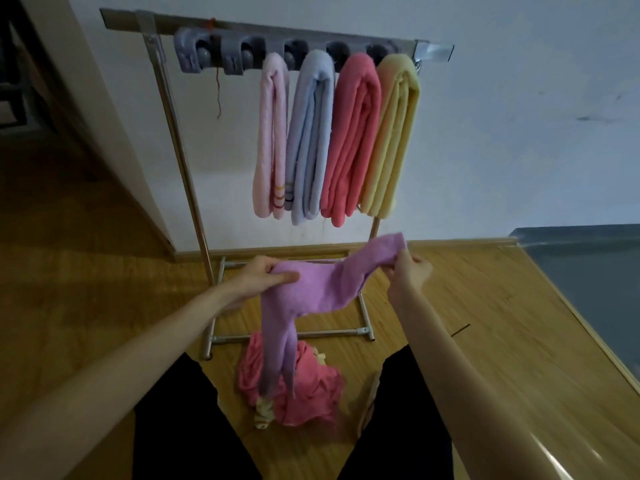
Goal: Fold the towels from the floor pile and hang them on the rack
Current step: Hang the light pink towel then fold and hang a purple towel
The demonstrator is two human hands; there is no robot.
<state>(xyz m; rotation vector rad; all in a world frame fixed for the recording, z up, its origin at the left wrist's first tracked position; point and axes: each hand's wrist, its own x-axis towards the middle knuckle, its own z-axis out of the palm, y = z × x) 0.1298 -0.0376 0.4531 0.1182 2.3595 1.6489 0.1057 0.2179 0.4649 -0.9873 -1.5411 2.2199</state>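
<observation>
Four folded towels (pixel 332 133) hang; one purple towel (pixel 311 289) held.

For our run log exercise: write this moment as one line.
hands: left, right hold purple towel | rack: four towels hung | pile: on floor

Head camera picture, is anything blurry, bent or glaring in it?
Head view: wide-angle bend bows the rack; the purple towel has motion-smeared hanging ends above the soft floor pile; glare streaks the glossy surface at lower right; lighting is dim.
</observation>
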